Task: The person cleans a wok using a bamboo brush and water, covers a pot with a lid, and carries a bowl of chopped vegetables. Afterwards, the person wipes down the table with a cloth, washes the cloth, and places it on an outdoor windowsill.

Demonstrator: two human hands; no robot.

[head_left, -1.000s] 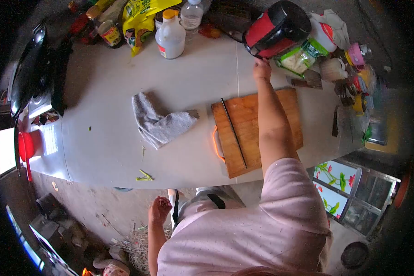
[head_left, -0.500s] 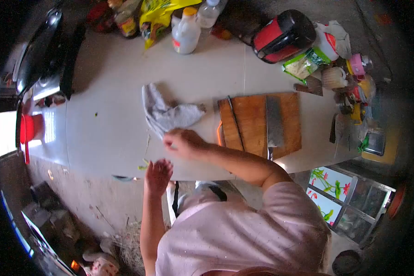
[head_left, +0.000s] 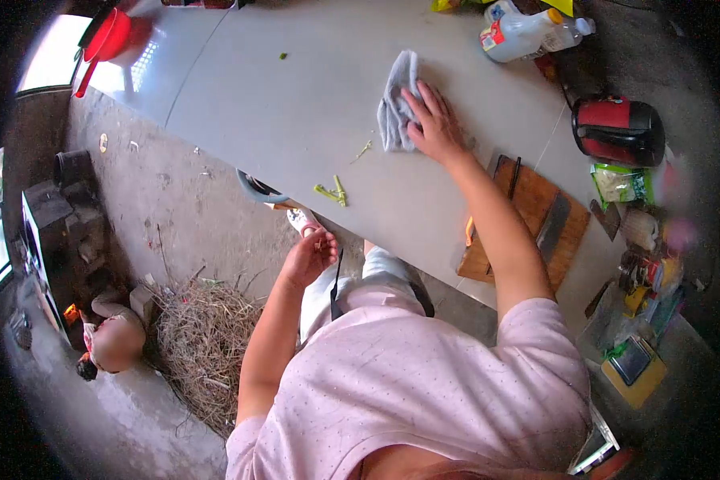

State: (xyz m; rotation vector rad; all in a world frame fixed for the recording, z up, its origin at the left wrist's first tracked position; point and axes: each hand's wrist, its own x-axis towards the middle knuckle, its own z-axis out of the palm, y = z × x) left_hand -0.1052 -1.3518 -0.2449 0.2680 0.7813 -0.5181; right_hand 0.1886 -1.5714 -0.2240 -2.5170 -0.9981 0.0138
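Note:
My right hand (head_left: 438, 128) lies on a grey cloth (head_left: 396, 104) on the pale tabletop (head_left: 296, 120), fingers spread and pressed down along its right side. The cloth is crumpled and folded. My left hand (head_left: 316, 254) is off the table's front edge, above my lap, with its fingers curled in. Whether anything small sits inside it is hidden. Just beyond that hand, short green stems (head_left: 334, 192) lie near the edge. A thinner green sprig (head_left: 362, 150) rests between them and the cloth, and a green speck (head_left: 283, 56) is farther off.
A wooden cutting board (head_left: 564, 216) bearing a cleaver (head_left: 554, 224) lies right of my right forearm. Beyond are plastic bottles (head_left: 520, 36) and a red-black kettle (head_left: 618, 130). A red dipper (head_left: 108, 36) is far left. A straw heap (head_left: 204, 344) and a person (head_left: 116, 340) are below left.
My view has turned and shifted left. My right hand has moved onto the cloth, now more bunched. My left hand has drawn back from the green stems and its fingers have curled.

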